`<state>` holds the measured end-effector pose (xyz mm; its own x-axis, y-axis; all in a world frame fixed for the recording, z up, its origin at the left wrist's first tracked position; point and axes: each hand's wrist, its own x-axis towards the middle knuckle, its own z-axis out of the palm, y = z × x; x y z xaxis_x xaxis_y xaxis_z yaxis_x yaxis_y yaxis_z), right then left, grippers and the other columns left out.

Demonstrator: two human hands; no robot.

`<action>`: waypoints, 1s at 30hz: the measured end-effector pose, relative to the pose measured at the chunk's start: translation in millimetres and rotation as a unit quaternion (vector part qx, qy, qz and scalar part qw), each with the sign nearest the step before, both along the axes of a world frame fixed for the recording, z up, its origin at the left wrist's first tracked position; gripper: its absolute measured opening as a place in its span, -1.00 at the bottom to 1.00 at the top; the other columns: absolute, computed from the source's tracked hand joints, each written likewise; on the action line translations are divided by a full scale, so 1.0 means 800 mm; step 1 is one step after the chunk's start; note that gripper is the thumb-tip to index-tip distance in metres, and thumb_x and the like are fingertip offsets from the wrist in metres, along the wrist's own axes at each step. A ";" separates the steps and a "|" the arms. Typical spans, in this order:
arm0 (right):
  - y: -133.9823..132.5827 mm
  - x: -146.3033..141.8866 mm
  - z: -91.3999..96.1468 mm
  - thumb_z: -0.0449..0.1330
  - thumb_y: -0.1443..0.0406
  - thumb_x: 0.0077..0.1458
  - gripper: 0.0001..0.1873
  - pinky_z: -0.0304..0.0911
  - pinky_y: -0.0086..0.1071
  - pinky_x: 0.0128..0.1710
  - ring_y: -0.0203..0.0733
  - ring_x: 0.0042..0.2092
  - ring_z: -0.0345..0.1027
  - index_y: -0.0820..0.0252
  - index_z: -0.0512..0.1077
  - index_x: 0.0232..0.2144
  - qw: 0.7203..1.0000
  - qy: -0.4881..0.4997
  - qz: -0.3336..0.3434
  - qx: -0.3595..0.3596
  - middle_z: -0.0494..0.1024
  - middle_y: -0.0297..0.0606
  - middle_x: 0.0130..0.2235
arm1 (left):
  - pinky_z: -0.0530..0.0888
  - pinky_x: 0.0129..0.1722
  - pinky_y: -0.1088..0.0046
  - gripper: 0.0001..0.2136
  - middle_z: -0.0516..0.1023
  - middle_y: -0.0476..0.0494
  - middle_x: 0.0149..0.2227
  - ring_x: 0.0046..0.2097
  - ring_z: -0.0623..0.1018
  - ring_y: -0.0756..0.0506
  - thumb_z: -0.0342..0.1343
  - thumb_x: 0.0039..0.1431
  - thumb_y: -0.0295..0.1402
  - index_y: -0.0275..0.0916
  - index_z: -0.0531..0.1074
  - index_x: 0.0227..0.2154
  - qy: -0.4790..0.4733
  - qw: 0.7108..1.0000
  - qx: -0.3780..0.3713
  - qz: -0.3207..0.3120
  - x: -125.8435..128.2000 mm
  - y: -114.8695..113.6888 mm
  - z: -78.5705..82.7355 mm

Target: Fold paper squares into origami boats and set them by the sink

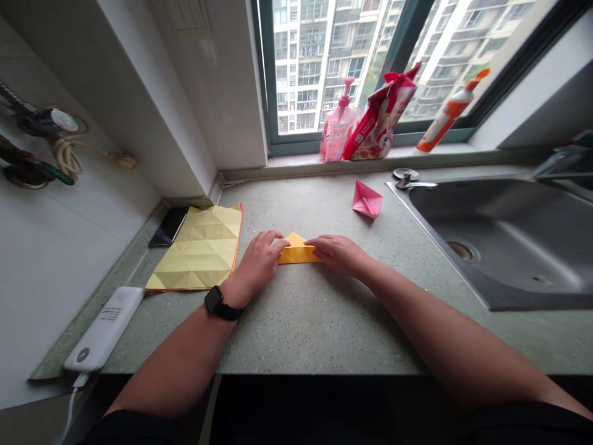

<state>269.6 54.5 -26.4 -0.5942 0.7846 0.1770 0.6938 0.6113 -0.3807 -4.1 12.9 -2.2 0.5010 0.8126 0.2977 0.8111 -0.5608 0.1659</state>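
A small folded orange paper (297, 250) lies on the speckled green-grey counter (306, 315) in front of me. My left hand (257, 262), with a black watch on its wrist, presses its fingertips on the paper's left end. On the paper's right end rests my right hand (338, 253), fingers together and pressed down. The paper's outer ends are hidden under my fingers. A finished pink folded paper shape (367, 199) sits further back, apart from both hands.
A stack of creased yellow sheets (201, 248) lies to the left, a dark phone (168, 226) beyond it and a white power bank (105, 329) near the counter's front left edge. A steel sink (509, 241) fills the right. Bottles and a red pouch (380, 117) stand on the windowsill.
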 end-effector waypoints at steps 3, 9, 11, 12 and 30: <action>-0.001 -0.001 -0.004 0.20 0.37 0.35 -0.61 0.44 -0.29 -0.09 -0.08 -0.09 0.63 0.03 0.64 0.14 1.000 0.005 -0.008 0.007 0.72 -0.16 0.00 | 0.50 0.27 0.07 -0.70 0.55 -0.24 0.15 0.20 0.51 -0.24 0.13 0.36 -0.58 -0.16 0.59 0.04 -0.006 0.997 -0.013 -0.071 0.006 -0.004 -0.001; -0.004 -0.004 -0.009 0.24 0.38 0.32 -0.61 0.43 -0.30 -0.09 -0.09 -0.08 0.61 -0.02 0.64 0.11 0.999 0.002 -0.025 0.025 0.68 -0.19 0.04 | 0.50 0.25 0.04 -0.85 0.60 -0.26 0.08 0.11 0.56 -0.24 0.19 0.41 -0.45 -0.21 0.62 -0.06 0.013 0.991 -0.058 -0.121 0.013 -0.010 0.001; -0.004 -0.004 -0.008 0.27 0.36 0.31 -0.62 0.45 -0.26 -0.07 -0.07 -0.07 0.60 -0.03 0.64 0.11 0.999 -0.010 -0.040 0.030 0.66 -0.18 0.06 | 0.52 0.21 0.08 -0.83 0.61 -0.26 0.07 0.09 0.57 -0.23 0.18 0.42 -0.46 -0.22 0.63 -0.04 0.015 0.990 -0.071 -0.123 0.014 -0.010 0.002; -0.004 -0.003 -0.006 0.28 0.34 0.32 -0.64 0.46 -0.24 -0.06 -0.05 -0.05 0.60 -0.02 0.64 0.11 0.998 -0.017 -0.048 0.030 0.66 -0.17 0.06 | 0.53 0.19 0.10 -0.83 0.61 -0.27 0.07 0.09 0.58 -0.23 0.18 0.42 -0.46 -0.22 0.63 -0.03 0.017 0.989 -0.077 -0.123 0.014 -0.011 0.002; -0.026 -0.010 0.025 0.25 0.27 0.40 -0.77 0.36 -0.28 -0.16 -0.13 -0.18 0.55 -0.03 0.75 -0.14 0.994 -0.029 0.102 0.028 0.70 -0.22 -0.15 | 0.56 0.12 0.15 -0.74 0.60 -0.24 0.07 0.06 0.60 -0.23 0.16 0.47 -0.37 -0.09 0.64 0.11 0.002 0.988 -0.105 -0.118 0.012 -0.012 -0.002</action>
<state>261.8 33.9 -6.6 -0.7500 0.6370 0.1780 0.5738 0.7605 -0.3041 5.6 3.2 -4.2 0.6842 0.7171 0.1323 0.6635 -0.6875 0.2950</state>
